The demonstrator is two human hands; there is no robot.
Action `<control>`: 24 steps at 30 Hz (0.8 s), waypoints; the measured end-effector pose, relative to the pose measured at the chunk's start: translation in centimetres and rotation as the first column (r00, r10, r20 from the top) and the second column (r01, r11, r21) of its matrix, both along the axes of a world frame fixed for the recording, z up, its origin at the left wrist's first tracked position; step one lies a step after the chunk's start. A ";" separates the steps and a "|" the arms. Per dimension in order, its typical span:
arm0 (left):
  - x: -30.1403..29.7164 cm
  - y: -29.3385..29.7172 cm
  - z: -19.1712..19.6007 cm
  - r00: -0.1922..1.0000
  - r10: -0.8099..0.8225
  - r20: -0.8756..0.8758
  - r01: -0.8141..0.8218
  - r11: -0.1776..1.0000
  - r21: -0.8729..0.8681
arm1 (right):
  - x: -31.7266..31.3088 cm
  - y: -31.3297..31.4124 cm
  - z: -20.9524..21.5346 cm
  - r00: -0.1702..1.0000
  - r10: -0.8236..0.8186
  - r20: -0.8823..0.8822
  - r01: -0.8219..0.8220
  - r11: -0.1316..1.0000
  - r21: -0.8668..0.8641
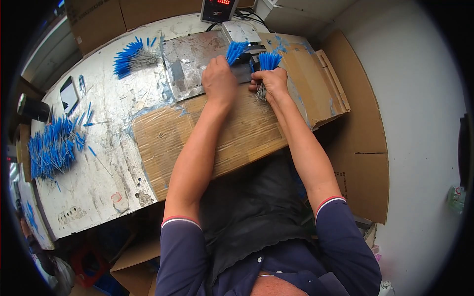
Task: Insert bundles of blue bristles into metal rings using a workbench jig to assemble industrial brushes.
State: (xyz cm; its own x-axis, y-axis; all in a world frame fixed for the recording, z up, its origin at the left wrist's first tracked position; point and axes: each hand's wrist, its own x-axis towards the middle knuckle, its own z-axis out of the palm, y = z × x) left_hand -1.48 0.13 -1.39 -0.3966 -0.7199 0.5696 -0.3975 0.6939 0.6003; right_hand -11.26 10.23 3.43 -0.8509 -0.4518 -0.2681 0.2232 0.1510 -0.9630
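Note:
My right hand (pixel 272 83) is closed round a bunch of blue-ended wires (pixel 269 61). Their blue ends stand up above the fist, and thin metal stems hang out below it. To its left, my left hand (pixel 218 81) is closed at the base of another blue-ended bunch (pixel 237 51), its fingertips mostly hidden behind the back of the hand. Both hands are over the near edge of a worn metal plate (pixel 190 61) and a cardboard sheet (pixel 212 130). Just beyond and between them sits a small black device (pixel 255 51), partly covered by the bunches.
A fanned pile of blue-ended wires (pixel 131 58) lies left of the plate, and a larger heap (pixel 55 148) at the far left. Near that heap are a phone (pixel 69 94) and a dark cup (pixel 33 107). A red-digit display (pixel 217 11) stands at the back; cardboard (pixel 358 123) lines the right.

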 end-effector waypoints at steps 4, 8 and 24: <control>0.1 -0.1 0.3 0.995 0.031 -0.093 -0.021 0.993 0.113 | -0.6 -1.0 0.0 1.000 -0.012 -0.029 0.012 1.000 0.009; 0.0 -0.2 0.3 0.994 0.020 -0.111 -0.014 0.999 0.053 | -0.8 -1.9 0.2 0.997 -0.039 -0.060 0.043 0.996 0.074; 0.3 0.0 0.7 0.995 -0.079 -0.055 0.083 0.995 0.060 | -0.1 1.2 -0.4 0.994 0.016 0.104 0.016 0.953 -0.303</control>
